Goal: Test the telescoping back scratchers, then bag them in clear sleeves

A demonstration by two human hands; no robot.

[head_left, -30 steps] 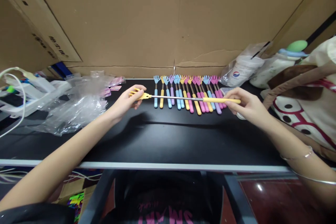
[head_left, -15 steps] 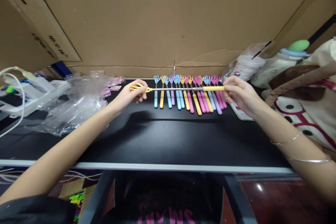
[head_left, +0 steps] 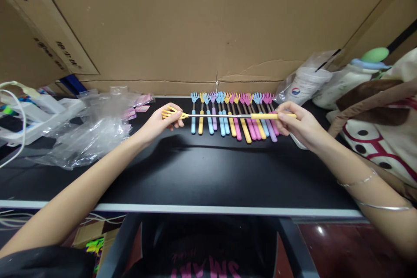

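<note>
A yellow telescopic back scratcher (head_left: pixel 215 116) is stretched out level between my hands, its metal rod extended. My left hand (head_left: pixel 167 118) pinches the yellow claw head at one end. At the other end my right hand (head_left: pixel 295 121) has its fingers closed around the yellow handle, whose tip pokes out past the thumb. Behind and below it, a row of back scratchers (head_left: pixel 210 127) in blue, yellow, purple and pink lies side by side on the black table (head_left: pixel 208 178), claws toward the cardboard wall. The held scratcher hides part of their rods and casts a shadow on the table.
Clear plastic bags (head_left: pixel 94 134) lie in a heap at left, beside a white power strip (head_left: pixel 45 117) with cables. At right stand a plastic cup (head_left: pixel 302 84), a bottle (head_left: pixel 345 80) and a cloth bag (head_left: pixel 378 147). Cardboard (head_left: pixel 182 26) walls off the back.
My right hand has shifted slightly along the handle, so more of its end shows beyond the fingers. Both hands and the scratcher sit a little lower.
</note>
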